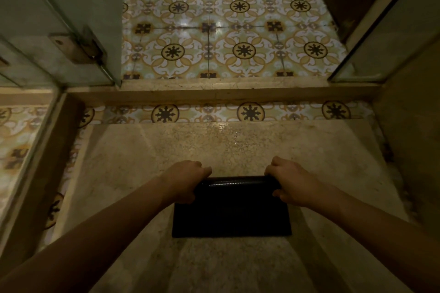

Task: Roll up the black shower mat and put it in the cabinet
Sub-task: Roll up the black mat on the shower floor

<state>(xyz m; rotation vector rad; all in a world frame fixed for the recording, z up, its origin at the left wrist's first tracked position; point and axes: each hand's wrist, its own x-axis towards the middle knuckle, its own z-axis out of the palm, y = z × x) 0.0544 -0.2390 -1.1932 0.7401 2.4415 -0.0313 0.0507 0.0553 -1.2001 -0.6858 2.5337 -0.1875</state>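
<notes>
The left hand point(188, 181) and right hand point(289, 183) are clamped on opposite ends of the rolled far edge of the black rubber shower mat point(232, 211), which is spread at six o'clock on the speckled beige stone shower floor point(214, 145). The roll appears tight, though dim light hides detail. Even pressure should be kept so both ends are wound level. No cabinet is seen; patterned tiles point(226, 19) are laid out at twelve o'clock.

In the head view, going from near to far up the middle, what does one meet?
Flat part of the black shower mat → its rolled part → bare stone shower floor → raised stone curb → patterned tile floor.
</notes>
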